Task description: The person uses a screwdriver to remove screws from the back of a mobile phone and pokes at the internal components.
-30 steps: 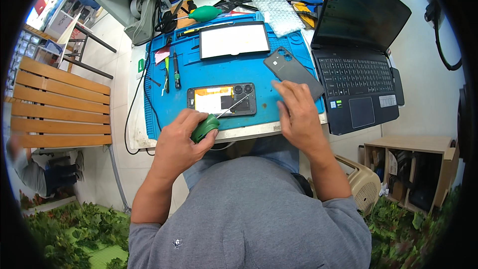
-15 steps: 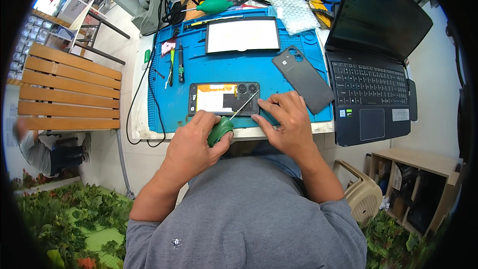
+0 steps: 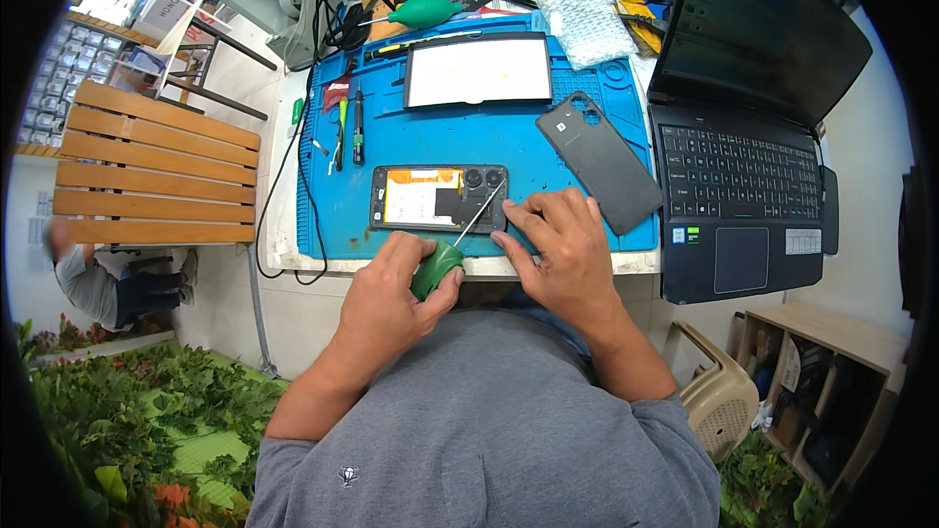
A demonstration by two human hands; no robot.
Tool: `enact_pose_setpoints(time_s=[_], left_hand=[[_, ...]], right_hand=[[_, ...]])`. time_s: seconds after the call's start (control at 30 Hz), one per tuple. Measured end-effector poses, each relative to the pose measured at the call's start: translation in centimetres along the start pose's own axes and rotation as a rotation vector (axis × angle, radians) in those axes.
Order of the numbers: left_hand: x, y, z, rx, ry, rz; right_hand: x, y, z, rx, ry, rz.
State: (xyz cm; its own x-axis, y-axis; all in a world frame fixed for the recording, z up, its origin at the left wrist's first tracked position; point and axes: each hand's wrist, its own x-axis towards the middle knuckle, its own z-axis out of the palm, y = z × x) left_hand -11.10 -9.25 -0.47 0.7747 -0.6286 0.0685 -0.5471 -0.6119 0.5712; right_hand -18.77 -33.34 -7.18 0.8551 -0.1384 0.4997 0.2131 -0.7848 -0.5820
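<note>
A phone (image 3: 419, 205) with its back off lies on the blue mat, its inner parts and paired camera lenses facing up. My left hand (image 3: 389, 282) is closed round a green air blower bulb (image 3: 436, 271), in front of the phone's near edge. The bulb's thin metal nozzle (image 3: 481, 210) slants across the phone and ends by the camera lenses. My right hand (image 3: 562, 246) grips the phone's right end, with the thumb at the near corner and the bent forefinger against the side. To the right lies a dark back cover (image 3: 599, 161) with camera cutouts.
An open laptop (image 3: 738, 196) stands right of the blue mat (image 3: 333, 225). At the mat's back are a white panel (image 3: 477, 70) and another green blower bulb (image 3: 424, 12). Screwdrivers (image 3: 358, 129) lie left, near a black cable (image 3: 264, 186). Bubble wrap (image 3: 581, 15) lies behind.
The green bulb looks more squeezed in my left hand, and its nozzle tip stays near the camera lenses. My right hand keeps its place. The view has shifted slightly.
</note>
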Motion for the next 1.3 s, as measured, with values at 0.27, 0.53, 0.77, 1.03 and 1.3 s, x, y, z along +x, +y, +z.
enact_pose_setpoints(time_s=[0.27,0.53,0.77,1.03,1.3], left_hand=[[0.1,0.3,-0.1,0.006,-0.022,0.008],[0.3,1.9,0.7,-0.119,-0.067,-0.150],[0.4,2.1,0.9,-0.170,-0.096,-0.227],[0.5,2.7,1.0,-0.445,-0.154,-0.428],[0.2,2.8,1.6,-0.412,-0.123,-0.370]], right_hand=[[0.0,0.1,0.0,0.001,-0.004,0.001],[-0.1,0.1,0.1,0.002,-0.004,-0.001],[-0.1,0.2,0.1,0.016,0.009,-0.005],[0.0,0.2,0.0,0.027,0.017,-0.007],[0.1,0.3,-0.2,0.066,0.018,-0.010]])
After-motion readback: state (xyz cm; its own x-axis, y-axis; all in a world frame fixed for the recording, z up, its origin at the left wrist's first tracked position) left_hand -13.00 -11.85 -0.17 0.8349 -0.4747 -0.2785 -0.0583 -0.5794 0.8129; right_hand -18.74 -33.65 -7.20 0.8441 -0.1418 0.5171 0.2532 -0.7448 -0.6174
